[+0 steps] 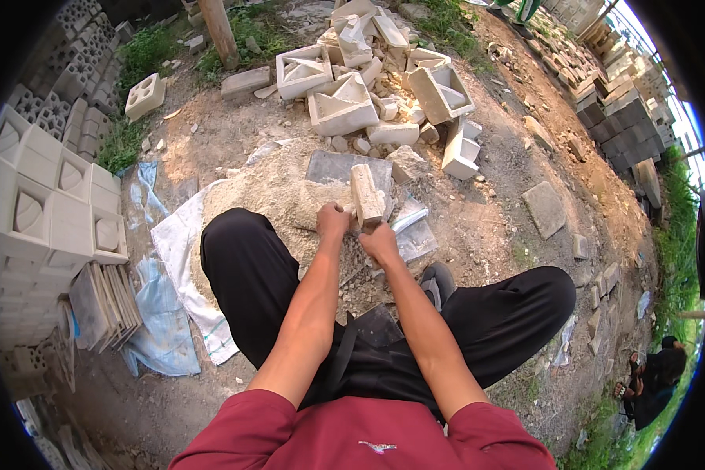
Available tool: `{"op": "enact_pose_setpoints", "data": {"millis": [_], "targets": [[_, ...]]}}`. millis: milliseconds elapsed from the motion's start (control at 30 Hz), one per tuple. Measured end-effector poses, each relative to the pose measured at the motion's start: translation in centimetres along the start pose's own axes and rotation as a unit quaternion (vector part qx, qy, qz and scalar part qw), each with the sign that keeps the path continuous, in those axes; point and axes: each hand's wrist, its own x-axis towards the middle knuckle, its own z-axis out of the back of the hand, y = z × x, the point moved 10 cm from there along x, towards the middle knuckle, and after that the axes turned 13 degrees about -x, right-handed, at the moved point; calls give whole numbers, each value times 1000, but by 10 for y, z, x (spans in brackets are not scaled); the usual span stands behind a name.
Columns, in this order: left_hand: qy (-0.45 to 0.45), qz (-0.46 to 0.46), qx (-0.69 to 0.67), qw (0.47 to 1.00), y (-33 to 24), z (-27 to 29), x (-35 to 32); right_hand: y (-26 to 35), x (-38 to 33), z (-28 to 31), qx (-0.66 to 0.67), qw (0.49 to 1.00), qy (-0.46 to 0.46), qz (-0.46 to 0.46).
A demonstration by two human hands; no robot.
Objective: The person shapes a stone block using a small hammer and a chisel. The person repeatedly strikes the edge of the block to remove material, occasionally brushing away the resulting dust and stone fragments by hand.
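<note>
- Head view: both hands, left hand (333, 219) and right hand (379, 241), grip the concrete block (366, 194), fingers pressed around its lower end, so it stands upright.
- Sand heap (282, 192) lies just behind the block, near to hand.

Both arms extended forward, left hand (333, 219) and right hand (380, 243) fisted (grips tight).

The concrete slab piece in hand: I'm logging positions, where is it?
Head view, centre: concrete slab piece upright between left hand and right hand, above the rubble mound.
</note>
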Motion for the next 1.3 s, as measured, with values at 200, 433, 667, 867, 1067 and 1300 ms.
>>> {"op": "enact_pose_setpoints", "data": {"millis": [200,433,667,867,1067,1300], "targets": [[-9,-36,28,999,2,5,-4,29,8,18,19,999,-15,25],[-26,-100,81,991,-27,5,-24,-1,18,-1,16,994,-87,61],[-33,-65,75,995,-4,17,-17,36,15,16,20,999,-19,47],[-29,-90,37,995,-34,-1,-23,-17,20,20,11,996,-82,-15],[-49,27,-2,998,-1,13,-15,15,-1,19,50,998,-29,41],[-52,58,-39,996,11,10,-3,31,-9,32,124,974,-168,84]]}}
